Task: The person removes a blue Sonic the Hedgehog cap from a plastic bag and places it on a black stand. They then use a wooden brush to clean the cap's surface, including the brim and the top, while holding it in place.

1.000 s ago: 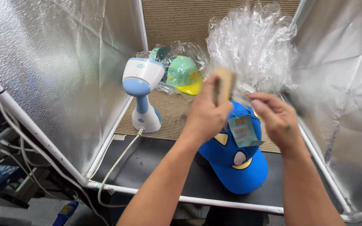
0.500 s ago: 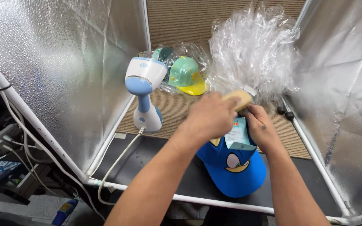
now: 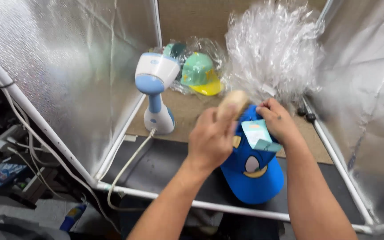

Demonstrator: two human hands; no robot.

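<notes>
frame rail (image 3: 245, 210): white tube along the near edge, black mat just behind it
blue cap (image 3: 252, 171): on the black mat, brim toward camera, round cartoon patch on the front; back part lifted toward the hands
left hand (image 3: 210, 141): over the cap's left side, fingers curled tight round a wooden brush (image 3: 233, 103); brush head pokes out above the knuckles, at the cap's top
right hand (image 3: 278, 121): fingertips pinched together on the cap's top rear edge
hang tag (image 3: 256, 134): pale blue card, dangles just below the right hand, against the cap
garment steamer (image 3: 156, 89): white and blue, upright on the brown mat left of the hands, cord runs off toward the near rail
green-yellow cap (image 3: 199, 75): in clear bag, behind the steamer, at the back wall
plastic wrap heap (image 3: 272, 49): crumpled clear film, far right corner
side walls: silver foil panels on both sides
</notes>
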